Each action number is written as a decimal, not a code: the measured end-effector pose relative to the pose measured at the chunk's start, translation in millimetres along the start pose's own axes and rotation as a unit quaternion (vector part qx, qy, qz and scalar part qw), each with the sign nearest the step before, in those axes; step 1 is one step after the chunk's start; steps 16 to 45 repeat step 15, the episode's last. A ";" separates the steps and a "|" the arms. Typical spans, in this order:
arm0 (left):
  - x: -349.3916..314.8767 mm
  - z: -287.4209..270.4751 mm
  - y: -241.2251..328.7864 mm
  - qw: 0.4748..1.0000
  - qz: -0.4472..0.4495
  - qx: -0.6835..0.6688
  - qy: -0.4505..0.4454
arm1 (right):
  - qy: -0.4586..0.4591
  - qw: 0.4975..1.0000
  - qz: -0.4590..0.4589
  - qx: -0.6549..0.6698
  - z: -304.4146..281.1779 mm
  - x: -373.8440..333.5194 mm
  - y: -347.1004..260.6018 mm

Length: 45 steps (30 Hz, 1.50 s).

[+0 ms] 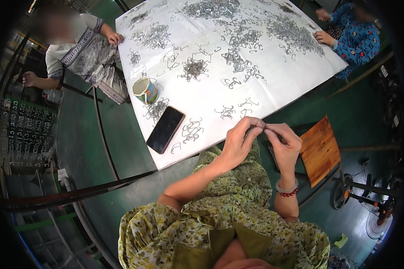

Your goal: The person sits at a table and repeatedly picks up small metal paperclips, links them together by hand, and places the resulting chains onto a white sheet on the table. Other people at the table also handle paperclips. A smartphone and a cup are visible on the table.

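My left hand (241,140) and my right hand (284,144) meet fingertip to fingertip just off the near right edge of the white table (202,141). Both pinch a small dark metal piece (263,126); the fingers mostly cover it, so its shape is hard to make out. On the table closest to my hands lie small loose groups of bent metal hooks (227,112). Another group of hooks (193,130) rests beside a black smartphone (165,130). A light bangle and a red bead bracelet circle my right wrist.
A patterned cup (145,91) stands near the table's left edge. Larger heaps of hooks (296,33) cover the far part. One person (90,54) sits at the left, another (357,40) at the far right. A wooden stool (321,150) is right of my knees; a rack (29,132) holds rows of pieces.
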<state>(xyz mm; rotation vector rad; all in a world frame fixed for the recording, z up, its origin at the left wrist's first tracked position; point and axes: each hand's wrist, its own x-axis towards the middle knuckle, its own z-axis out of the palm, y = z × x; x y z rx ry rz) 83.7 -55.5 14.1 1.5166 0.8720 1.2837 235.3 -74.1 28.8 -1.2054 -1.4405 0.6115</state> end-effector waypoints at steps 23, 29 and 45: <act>-5.9 -12.3 -10.6 0.992 0.023 0.117 -0.029 | -0.289 0.888 -0.098 -0.343 82.4 185.1 213.7; -5.9 -12.3 -10.6 0.992 0.023 0.117 -0.029 | -0.289 0.888 -0.098 -0.343 82.4 185.1 213.7; -5.9 -12.3 -10.6 0.992 0.023 0.117 -0.029 | -0.289 0.888 -0.098 -0.343 82.4 185.1 213.7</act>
